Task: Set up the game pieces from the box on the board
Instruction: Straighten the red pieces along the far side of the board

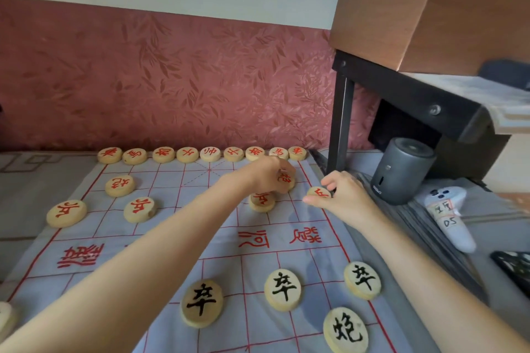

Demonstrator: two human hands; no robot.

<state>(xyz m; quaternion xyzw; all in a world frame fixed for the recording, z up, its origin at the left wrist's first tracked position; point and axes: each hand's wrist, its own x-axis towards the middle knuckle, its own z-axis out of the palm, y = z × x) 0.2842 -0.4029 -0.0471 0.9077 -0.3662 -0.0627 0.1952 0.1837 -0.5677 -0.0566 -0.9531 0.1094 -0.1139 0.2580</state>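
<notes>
Game pieces (282, 289), seemingly light, stiff wooden discs with smooth faces, should lift best pinched by the rim: the left grip (268, 178) clasps a red piece (286, 179) near the board's (160, 180) far right corner, the right grip (341, 198) pinches a second red piece (319, 193) at its right edge.

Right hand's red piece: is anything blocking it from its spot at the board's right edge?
Nothing visible does. The right hand pinches the red piece at the board's right edge line; the neighbouring soldier lies apart to its left.
</notes>
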